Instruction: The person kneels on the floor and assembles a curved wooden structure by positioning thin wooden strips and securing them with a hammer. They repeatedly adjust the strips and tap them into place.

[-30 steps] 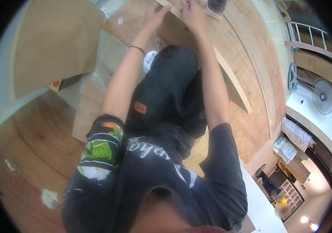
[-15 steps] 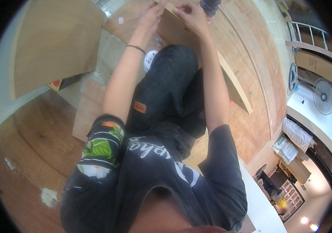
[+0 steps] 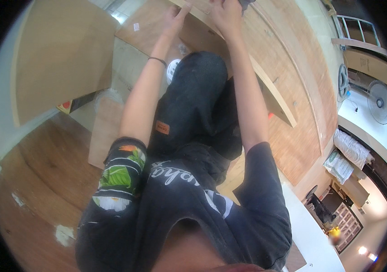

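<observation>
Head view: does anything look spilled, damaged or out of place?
Yes: on the brown wooden surface at lower left, a pale patch and a smaller pale mark interrupt the wood's even brown. I can't tell whether they are damage or a spill.

A long, flat wood board [image 3: 205, 38] is stood on its thin side — its top edge is pale, its wide face darker brown. It is set slantwise, from far ahead down toward the right — partly hidden.

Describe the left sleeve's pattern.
Left sleeve: green leaves, orange and white shapes, white lines on black; head view.
</observation>
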A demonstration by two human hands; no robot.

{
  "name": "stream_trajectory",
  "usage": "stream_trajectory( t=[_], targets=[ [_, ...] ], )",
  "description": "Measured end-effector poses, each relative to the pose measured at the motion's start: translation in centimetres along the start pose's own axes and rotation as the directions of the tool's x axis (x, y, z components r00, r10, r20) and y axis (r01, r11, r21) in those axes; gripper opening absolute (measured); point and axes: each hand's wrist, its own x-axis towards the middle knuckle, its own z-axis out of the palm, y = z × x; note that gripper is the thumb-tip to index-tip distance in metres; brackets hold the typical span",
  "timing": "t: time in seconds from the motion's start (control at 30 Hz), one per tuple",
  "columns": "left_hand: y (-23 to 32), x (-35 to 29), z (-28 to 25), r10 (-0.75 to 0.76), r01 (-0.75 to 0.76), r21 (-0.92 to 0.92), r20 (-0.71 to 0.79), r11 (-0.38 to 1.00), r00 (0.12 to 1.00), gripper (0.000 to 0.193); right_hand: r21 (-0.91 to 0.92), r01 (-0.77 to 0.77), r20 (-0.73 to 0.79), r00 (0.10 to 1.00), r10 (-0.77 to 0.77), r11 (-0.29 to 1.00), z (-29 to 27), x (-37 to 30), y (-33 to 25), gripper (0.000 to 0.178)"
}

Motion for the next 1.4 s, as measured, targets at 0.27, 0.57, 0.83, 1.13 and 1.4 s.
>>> stream_trajectory(
  t=[0.27,0.57,0.83,1.13,1.4],
  targets=[
    [-3.1,2.9,-3.5,-0.029,0.025,0.047,0.083,0.999,0.996,0.034,-0.374,0.207,0.142,0.976,-0.165,0.904,2.1,0.6,-2.7,0.07],
    [0.7,0.5,-1.3,-0.062,0.06,0.038,0.062,0.997,0.996,0.044,-0.379,0.063,0.188,0.982,0.01,0.923,2.4,-0.8,1.5,0.08],
    [1.7,1.2,-0.6,-0.099,0.091,0.101,0.085,0.991,0.991,0.052,-0.267,-0.025,-0.054,0.998,0.011,0.963,-0.5,-2.8,-0.1,0.07],
    [4.7,-2.0,3.3,0.654,-0.445,0.788,0.073,0.425,0.753,0.038,-0.587,-0.334,-0.176,0.942,0.286,0.737,-16.7,-16.8,4.0,0.035],
    [5.1,0.8,7.5,-0.145,-0.608,0.78,0.591,-0.148,0.794,0.053,-0.654,-0.456,-0.176,0.868,0.464,0.604,-15.7,-18.2,4.8,0.041]
  ],
)
